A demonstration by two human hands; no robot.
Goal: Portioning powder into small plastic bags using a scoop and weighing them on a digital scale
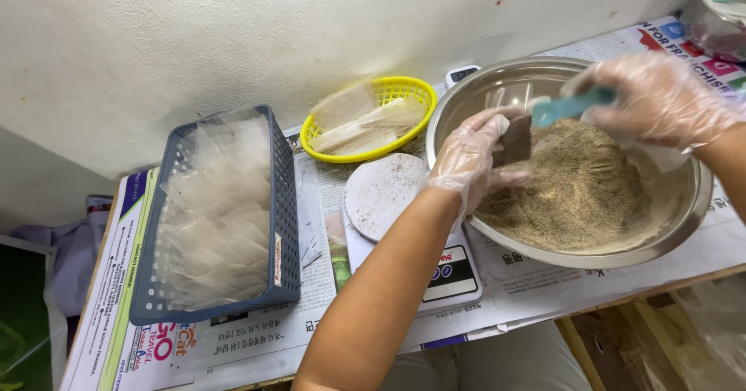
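**Two gloved hands, one bowl, two baskets**

While both hands work over a single wide steel bowl (684,220), three containers in all stand on the newspaper-covered table (256,336). That bowl, at the right, holds a heap of coarse tan powder (575,193) spread across its bottom and up the near side. One blue plastic basket (284,228), oblong with slotted walls, stands at the left and is packed with clear empty sachets (217,212), too many and too overlapped to count. One round yellow basket (404,89) sits against the wall behind, holding a small pile of pale, filled-looking packets (361,123); their number cannot be told either.

Each hand wears one thin clear glove. Left hand (466,158) is pinched on a small sachet (514,138), held upright at the bowl's near-left rim above the powder. Right hand (660,99) is closed on the handle of one turquoise scoop (571,107), whose head meets the sachet's mouth. So the two hands are a little apart, joined only by scoop and sachet.

One kitchen scale (447,270) lies between the blue basket and the bowl, its round pale platter (381,193) dusted with specks and just beside the left wrist.
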